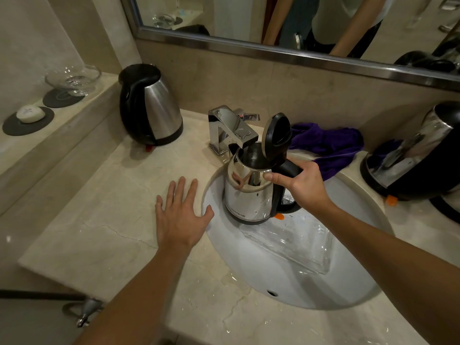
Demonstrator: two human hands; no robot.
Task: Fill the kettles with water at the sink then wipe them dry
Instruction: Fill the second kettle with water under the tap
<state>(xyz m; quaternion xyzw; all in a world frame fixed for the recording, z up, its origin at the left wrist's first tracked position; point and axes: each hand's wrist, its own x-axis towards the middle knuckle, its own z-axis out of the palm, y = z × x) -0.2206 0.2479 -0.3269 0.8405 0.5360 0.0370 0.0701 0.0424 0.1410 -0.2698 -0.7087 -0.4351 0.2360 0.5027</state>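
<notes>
- Kettle (245, 195), steel-bodied with black handle, sits at frame centre inside the white sink basin (286, 277), upright, its mouth directly under the chrome faucet (230, 129) spout.
- Its black lid (276, 131) stands hinged open.
- Right hand (297, 181) grasps the kettle's handle, fingers curled round it, thumb along the rim.
- Left hand (180, 215) lies flat on the marble countertop (104, 220), fingers straight and spread, thumb at the basin edge.
- Second kettle (149, 105), lid closed, stands upper left on the counter.
- Third kettle (413, 153) stands at right edge.
- Purple cloth (331, 145) lies behind the basin, between faucet and third kettle.
</notes>
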